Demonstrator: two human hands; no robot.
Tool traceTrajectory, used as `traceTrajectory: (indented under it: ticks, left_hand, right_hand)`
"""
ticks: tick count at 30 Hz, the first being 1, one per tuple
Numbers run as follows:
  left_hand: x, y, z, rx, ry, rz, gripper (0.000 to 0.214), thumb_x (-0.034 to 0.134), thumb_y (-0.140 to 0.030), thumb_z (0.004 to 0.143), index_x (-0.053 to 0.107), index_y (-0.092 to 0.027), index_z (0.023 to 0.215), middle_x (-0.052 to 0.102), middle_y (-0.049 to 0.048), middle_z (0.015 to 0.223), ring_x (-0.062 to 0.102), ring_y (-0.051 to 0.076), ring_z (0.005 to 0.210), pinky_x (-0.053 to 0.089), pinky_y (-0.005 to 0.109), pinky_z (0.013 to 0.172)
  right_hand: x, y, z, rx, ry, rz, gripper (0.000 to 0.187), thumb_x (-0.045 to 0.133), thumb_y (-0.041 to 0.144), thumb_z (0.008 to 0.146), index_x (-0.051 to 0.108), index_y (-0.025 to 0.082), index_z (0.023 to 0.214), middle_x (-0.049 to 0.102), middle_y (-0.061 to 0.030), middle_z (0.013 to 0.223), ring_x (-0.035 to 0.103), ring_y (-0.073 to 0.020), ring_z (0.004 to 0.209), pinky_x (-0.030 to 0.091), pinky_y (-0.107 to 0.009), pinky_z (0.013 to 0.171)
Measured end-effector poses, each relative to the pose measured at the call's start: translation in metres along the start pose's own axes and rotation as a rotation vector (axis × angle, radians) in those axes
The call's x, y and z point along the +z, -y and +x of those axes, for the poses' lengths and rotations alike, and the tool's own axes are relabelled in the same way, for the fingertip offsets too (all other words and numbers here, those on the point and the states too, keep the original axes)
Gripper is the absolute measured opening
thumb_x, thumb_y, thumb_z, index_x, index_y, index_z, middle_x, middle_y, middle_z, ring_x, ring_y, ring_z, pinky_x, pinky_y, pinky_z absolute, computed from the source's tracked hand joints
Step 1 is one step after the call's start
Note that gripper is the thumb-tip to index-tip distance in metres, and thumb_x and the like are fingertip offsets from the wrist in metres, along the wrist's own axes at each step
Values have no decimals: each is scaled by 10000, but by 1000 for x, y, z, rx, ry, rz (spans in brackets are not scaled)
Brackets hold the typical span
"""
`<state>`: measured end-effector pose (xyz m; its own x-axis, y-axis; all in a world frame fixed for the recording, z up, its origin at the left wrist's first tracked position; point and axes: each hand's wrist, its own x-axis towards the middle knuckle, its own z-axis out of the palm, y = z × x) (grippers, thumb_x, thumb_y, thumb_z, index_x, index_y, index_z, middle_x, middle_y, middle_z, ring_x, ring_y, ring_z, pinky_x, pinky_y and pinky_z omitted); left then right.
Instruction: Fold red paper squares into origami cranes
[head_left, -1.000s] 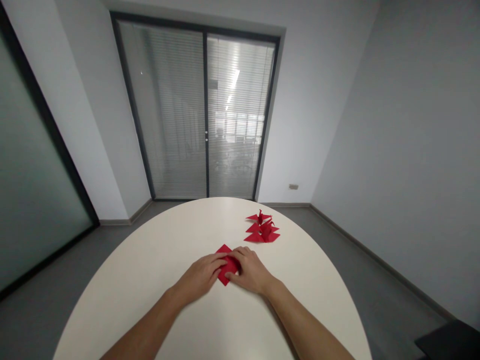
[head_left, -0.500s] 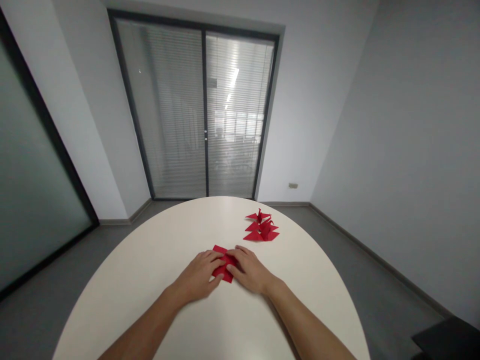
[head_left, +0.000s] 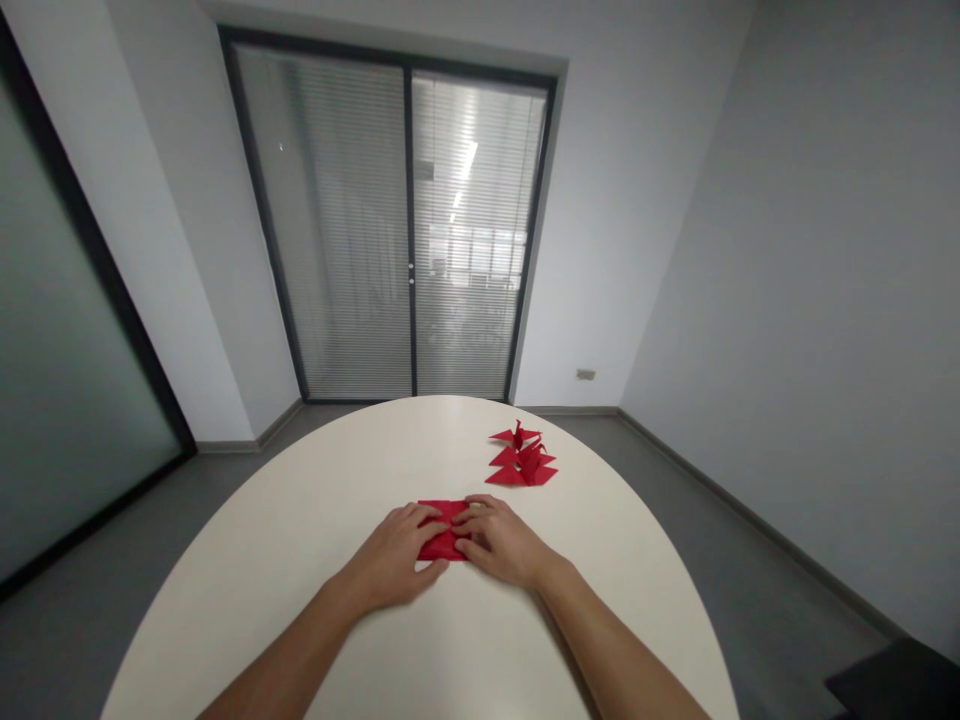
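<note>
A piece of folded red paper (head_left: 442,546) lies flat on the white table (head_left: 420,655), one edge facing me. My left hand (head_left: 394,555) rests over its left side, fingers stretched across the paper and thumb by the near edge. From the right, my right hand (head_left: 501,540) lies on the paper with its fingers spread and pointing left. The fingertips of both hands almost meet over the middle. Parts of the paper are hidden beneath my fingers.
Several folded red paper cranes (head_left: 523,462) stand close together beyond my right hand. The table has a rounded far edge. A glass door with blinds (head_left: 409,230) is behind it, and a dark object (head_left: 900,680) shows at the lower right.
The red paper has turned from a slanted position to lie squarely, its edge now level with my view. Both hands stay on it, with the fingers slightly shifted.
</note>
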<state>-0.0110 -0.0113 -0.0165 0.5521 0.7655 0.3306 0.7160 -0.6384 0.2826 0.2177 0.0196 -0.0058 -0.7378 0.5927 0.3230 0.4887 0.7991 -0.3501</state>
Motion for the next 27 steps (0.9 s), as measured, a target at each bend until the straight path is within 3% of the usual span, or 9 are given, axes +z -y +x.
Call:
traceTrajectory:
  ticks: [4,7,11,15,27]
  left_hand:
    - [-5,2,-5,20,26,-28,467,651,-331,816,598,-270,1276,637,76,1259,554,273,1165,397,448,1057]
    - [-5,5,-5,30,31,-41,512,674,-293,779,591,-258,1283,629,77,1276,535,272,1193,379,442,1079]
    - [-4,7,-1,28,35,-54,475,656,-276,792,594,-252,1262,635,73,1266,540,262,1177,386,437,1069]
    - [-4,7,2,19,27,-67,403,623,-258,816,604,-252,1219,654,67,1220,560,256,1134,420,424,1025]
    - [-7,7,1,18,28,-105,360,660,-255,762,616,-250,1119,665,65,1153,552,271,1127,417,420,1021]
  right_hand:
    - [1,-5,-3,-4,6,-47,306,474,208,957,705,220,1158,718,-50,1177,575,-195,1197,261,-408,1167]
    - [-1,-4,-3,15,-21,-85,288,503,239,949,713,213,1143,701,-67,1202,535,-223,1234,287,-419,1142]
    - [-7,6,0,-17,-8,-49,267,627,316,883,715,239,1123,717,-47,1130,577,-227,1109,391,-372,1011]
    - [-7,9,1,-13,10,-30,231,670,277,839,726,232,1059,732,-41,1053,615,-212,970,415,-342,927]
    - [2,1,-1,53,30,-17,180,530,208,916,708,223,942,732,-28,946,624,-189,911,449,-290,840]
